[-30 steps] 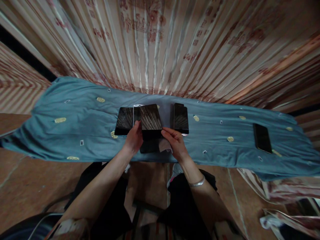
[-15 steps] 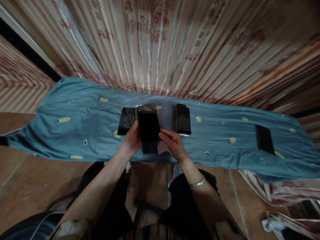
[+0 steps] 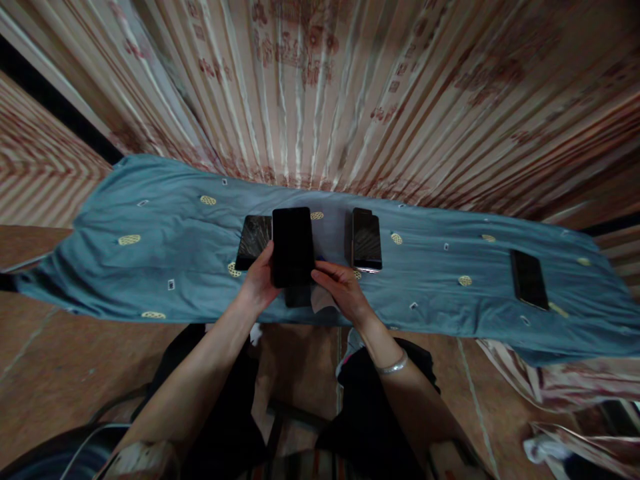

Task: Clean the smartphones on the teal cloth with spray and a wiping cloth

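My left hand [image 3: 259, 280] grips the left side of a black tablet [image 3: 293, 247], thumb along its edge. The tablet's dark screen faces me, above the cloth-covered table. My right hand [image 3: 346, 288] is closed at the tablet's lower right edge, with a thin pale cloth [image 3: 323, 300] hanging from its fingers. Whether it also grips the tablet I cannot tell. Another dark tablet [image 3: 253, 243] lies just left of the held one, partly behind my left hand. A dark flat object [image 3: 297, 297] shows under the held tablet's lower edge, mostly hidden.
Two dark phones [image 3: 367, 243] lie overlapping to the right of my hands. Farther right rests a single phone [image 3: 529, 280]. A blue-green sheet [image 3: 170, 247] with yellow pineapple prints covers the long table. A patterned curtain [image 3: 310, 113] hangs behind it.
The held tablet has tilted, so the streaky reflection has gone from its screen and it looks plain black. Both hands have shifted slightly left with it.
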`<action>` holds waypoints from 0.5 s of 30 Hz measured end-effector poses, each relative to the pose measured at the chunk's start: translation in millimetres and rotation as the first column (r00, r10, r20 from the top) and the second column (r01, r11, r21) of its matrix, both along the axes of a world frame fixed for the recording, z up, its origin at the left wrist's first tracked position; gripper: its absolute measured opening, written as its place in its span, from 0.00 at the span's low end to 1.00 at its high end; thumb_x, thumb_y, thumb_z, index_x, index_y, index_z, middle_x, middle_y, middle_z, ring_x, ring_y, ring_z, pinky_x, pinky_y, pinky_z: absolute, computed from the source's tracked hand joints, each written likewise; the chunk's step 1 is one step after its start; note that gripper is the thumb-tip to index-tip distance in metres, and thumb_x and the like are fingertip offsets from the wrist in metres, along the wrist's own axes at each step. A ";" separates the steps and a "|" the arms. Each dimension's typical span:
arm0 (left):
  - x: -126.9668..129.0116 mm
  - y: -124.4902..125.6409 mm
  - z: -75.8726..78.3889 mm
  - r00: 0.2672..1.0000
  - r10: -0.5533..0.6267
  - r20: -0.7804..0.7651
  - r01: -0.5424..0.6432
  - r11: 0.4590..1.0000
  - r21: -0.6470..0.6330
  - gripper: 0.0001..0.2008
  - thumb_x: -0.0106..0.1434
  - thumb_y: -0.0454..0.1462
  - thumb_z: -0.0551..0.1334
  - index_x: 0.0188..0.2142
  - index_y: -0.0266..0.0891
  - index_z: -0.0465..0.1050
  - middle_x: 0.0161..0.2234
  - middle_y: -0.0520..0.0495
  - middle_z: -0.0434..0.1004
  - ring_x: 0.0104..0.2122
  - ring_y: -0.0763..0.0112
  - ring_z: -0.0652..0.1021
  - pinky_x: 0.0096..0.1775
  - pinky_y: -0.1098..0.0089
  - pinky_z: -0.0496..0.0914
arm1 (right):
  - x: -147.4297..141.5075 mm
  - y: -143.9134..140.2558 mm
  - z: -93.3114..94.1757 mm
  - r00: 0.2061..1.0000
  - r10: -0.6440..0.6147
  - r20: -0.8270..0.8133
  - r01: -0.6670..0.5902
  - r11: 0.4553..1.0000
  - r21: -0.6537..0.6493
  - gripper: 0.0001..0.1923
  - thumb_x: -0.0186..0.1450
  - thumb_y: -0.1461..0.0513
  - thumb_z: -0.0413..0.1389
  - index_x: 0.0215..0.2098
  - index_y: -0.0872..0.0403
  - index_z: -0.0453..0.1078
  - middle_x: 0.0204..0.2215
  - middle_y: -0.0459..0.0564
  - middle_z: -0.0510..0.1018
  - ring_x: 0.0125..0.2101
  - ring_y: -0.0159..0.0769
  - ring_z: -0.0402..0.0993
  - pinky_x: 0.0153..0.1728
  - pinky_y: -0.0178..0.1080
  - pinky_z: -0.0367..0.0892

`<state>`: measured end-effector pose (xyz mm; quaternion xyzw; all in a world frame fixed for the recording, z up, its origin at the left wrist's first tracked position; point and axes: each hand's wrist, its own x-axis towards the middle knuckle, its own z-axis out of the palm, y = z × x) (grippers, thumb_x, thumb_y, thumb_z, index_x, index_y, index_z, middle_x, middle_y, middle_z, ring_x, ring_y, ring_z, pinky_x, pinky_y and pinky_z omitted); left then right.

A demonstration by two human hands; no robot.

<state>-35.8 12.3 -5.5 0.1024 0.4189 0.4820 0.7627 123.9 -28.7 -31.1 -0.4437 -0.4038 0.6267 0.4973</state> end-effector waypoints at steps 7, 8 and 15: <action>-2.1 0.7 -2.6 1.000 0.007 -0.009 -0.007 1.000 0.014 0.22 0.73 0.42 0.52 0.57 0.32 0.75 0.41 0.41 0.86 0.44 0.58 0.84 0.53 0.59 0.75 | -0.5 0.7 0.8 0.999 -0.038 0.029 0.038 0.999 0.001 0.18 0.51 0.46 0.70 0.34 0.47 0.83 0.31 0.40 0.84 0.32 0.33 0.77 0.37 0.36 0.72; -2.4 0.8 -2.6 1.000 0.011 -0.012 -0.011 1.000 0.010 0.22 0.73 0.42 0.53 0.57 0.32 0.75 0.41 0.41 0.86 0.43 0.58 0.84 0.53 0.59 0.75 | -0.8 0.8 2.0 0.999 -0.039 0.037 0.039 0.999 0.003 0.18 0.51 0.46 0.70 0.34 0.47 0.83 0.31 0.40 0.84 0.32 0.33 0.77 0.37 0.36 0.72; -1.0 0.0 1.5 0.998 0.053 -0.022 -0.054 0.998 -0.018 0.21 0.73 0.41 0.51 0.54 0.32 0.77 0.38 0.42 0.86 0.41 0.60 0.84 0.53 0.60 0.75 | 0.2 2.1 4.1 0.990 -0.072 0.122 0.065 0.996 0.061 0.17 0.53 0.46 0.68 0.34 0.47 0.83 0.31 0.41 0.85 0.34 0.34 0.77 0.38 0.36 0.71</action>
